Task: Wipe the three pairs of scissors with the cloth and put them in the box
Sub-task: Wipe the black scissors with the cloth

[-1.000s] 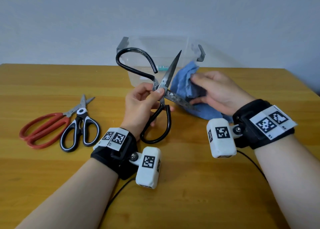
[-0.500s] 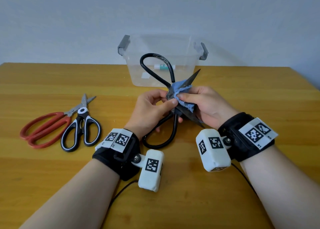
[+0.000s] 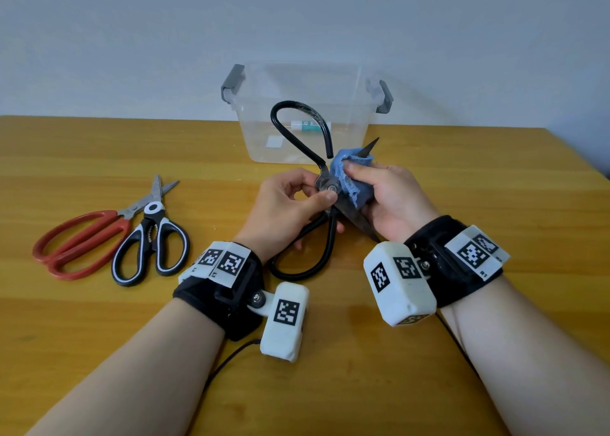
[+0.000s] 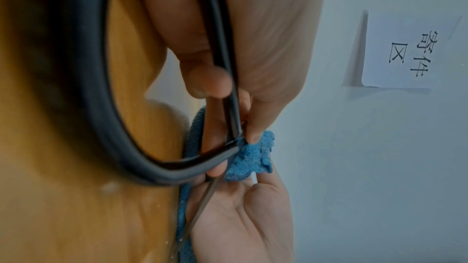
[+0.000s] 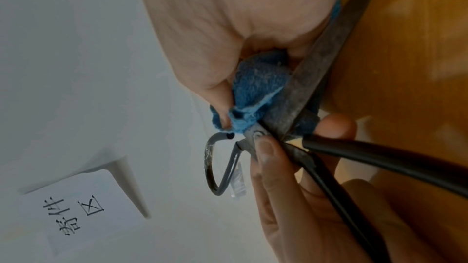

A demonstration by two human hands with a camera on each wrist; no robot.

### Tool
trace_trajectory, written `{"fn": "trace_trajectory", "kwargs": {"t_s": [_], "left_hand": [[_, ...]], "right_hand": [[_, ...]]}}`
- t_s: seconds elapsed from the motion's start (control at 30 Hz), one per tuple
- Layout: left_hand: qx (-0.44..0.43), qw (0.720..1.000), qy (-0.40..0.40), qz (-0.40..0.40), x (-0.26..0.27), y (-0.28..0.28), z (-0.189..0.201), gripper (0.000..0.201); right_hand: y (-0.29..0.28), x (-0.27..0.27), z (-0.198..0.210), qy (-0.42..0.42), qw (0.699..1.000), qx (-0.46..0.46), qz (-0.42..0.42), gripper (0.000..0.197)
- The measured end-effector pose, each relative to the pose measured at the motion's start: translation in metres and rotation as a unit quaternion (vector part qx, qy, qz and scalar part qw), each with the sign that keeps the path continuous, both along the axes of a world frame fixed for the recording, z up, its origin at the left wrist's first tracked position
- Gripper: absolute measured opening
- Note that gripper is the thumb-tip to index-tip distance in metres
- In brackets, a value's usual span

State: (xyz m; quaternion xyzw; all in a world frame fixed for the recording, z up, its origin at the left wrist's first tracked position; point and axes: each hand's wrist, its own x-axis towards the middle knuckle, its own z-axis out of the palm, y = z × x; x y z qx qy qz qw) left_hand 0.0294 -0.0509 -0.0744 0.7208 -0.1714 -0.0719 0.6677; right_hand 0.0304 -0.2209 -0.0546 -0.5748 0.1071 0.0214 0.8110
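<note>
My left hand [image 3: 290,201] pinches the big black-handled scissors [image 3: 298,138] at their pivot, blades spread wide, held above the table in front of the box. My right hand [image 3: 389,198] grips the blue cloth [image 3: 346,174] wrapped round one blade near the pivot; that blade's tip sticks out past the cloth. The right wrist view shows the cloth [image 5: 255,95] against the grey blade [image 5: 311,79]. In the left wrist view the black handle loop [image 4: 106,119] runs past my fingers to the cloth [image 4: 250,159]. The clear plastic box [image 3: 307,112] stands behind.
Red-handled scissors [image 3: 79,240] and black-and-white kitchen scissors [image 3: 152,237] lie side by side on the wooden table [image 3: 495,184] at the left. A small tube lies in the box. A paper sign [image 4: 405,51] hangs on the wall.
The scissors have turned so one handle loop points at the box and the other at me. My right hand has drawn the cloth in along the blade to the pivot.
</note>
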Motion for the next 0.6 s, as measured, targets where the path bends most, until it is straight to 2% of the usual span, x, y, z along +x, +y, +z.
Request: {"fn": "trace_trajectory", "kwargs": {"t_s": [0.1,0.27,0.5,0.6], "left_hand": [[0.002,1.000,0.003,-0.004,-0.002,0.000,0.002,0.015],[0.002,1.000,0.006,-0.004,-0.005,-0.001,0.005,0.016],[0.007,1.000,0.017,-0.015,-0.006,-0.001,0.005,0.015],[0.005,1.000,0.023,-0.016,-0.007,0.000,0.006,0.016]], "right_hand": [[-0.003,0.004,-0.001,0.009,0.999,0.025,-0.024,0.015],[-0.009,0.009,-0.002,0.024,0.995,0.078,-0.048,0.037],[-0.018,0.013,-0.005,0.028,0.987,0.130,-0.092,0.039],[-0.026,0.015,-0.006,0.023,0.980,0.165,-0.107,0.030]]}}
